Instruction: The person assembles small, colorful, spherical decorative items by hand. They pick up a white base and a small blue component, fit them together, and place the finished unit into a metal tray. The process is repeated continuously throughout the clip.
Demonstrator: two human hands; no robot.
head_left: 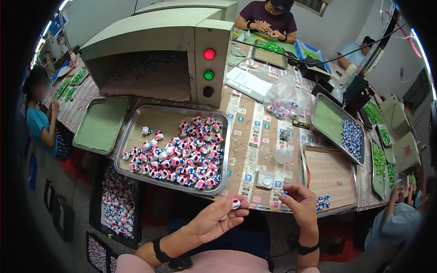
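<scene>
My left hand (210, 222) is closed, its thumb and fingers round a small white figurine head (235, 204) with black and pink marks. A second white bit shows under its fingers, too hidden to name. My right hand (302, 205) is raised over the table's front edge, pinching a tiny blue-and-white figurine body (283, 192). Several similar bodies (323, 202) lie at the near end of a paper-lined tray (330, 170), just beyond that hand. Left of centre, a metal tray (136, 135) bears a heap of painted figurine heads (175, 159).
A machine (211, 34) with a dark opening stands behind the heads. Near my right hand are a small white pot (265, 179) and a translucent bottle (284, 155). A tilted tray (328, 116) holds blue pieces. Crates of figurine parts (117, 200) stand low left. Other people work around.
</scene>
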